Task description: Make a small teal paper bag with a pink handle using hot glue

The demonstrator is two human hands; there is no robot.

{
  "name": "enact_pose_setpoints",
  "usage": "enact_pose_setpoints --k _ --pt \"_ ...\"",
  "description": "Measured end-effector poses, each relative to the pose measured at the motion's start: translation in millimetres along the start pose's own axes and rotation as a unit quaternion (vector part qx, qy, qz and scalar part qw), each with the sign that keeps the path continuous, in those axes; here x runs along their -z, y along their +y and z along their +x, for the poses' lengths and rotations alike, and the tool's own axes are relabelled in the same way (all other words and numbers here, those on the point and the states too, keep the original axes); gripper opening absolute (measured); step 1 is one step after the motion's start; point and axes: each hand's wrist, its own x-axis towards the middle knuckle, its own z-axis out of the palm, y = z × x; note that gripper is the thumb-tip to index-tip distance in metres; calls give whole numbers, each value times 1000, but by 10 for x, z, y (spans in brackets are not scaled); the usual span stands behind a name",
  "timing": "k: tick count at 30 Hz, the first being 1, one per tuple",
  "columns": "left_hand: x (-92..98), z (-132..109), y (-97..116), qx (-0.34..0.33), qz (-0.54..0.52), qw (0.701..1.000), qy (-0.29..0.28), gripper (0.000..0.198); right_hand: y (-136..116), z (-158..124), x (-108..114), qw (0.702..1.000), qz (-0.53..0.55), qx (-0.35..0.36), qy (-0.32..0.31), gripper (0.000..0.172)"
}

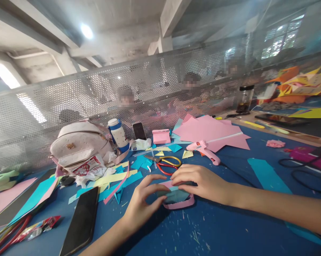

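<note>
A small paper piece [178, 196], light blue with a pink paper strip [180, 204] curving along its near edge, lies between my hands on the blue table. My left hand [146, 195] grips its left side, thumb and fingers curled about the edge. From the right, my right hand [197, 179] bends its fingers over the far side and holds it there; those fingertips partly cover the piece. Just beyond the hands lie scissors [169, 161] with red and yellow handles. A pink glue gun [205, 151] rests past my right hand, its black cord trailing right.
Pink pointed paper sheets [210, 129] lie behind the glue gun. A white backpack [79, 144], a bottle [118, 135] and paper scraps [143, 162] stand or lie to the left. Nearer is a black phone [81, 220]. A perforated metal screen [96, 96] runs behind, with people beyond it.
</note>
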Motion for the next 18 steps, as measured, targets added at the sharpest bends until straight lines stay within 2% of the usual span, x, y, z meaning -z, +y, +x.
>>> enact_pose_setpoints --k 6,14,18 --pt "-20 -5 20 16 2 1000 -20 28 -9 29 11 999 17 -32 -1 22" --pt "-14 12 -8 30 -19 999 -14 30 19 72 7 999 28 -42 0 19" --pt "-9 22 -4 26 -33 999 -3 42 27 75 11 998 24 -51 3 22"
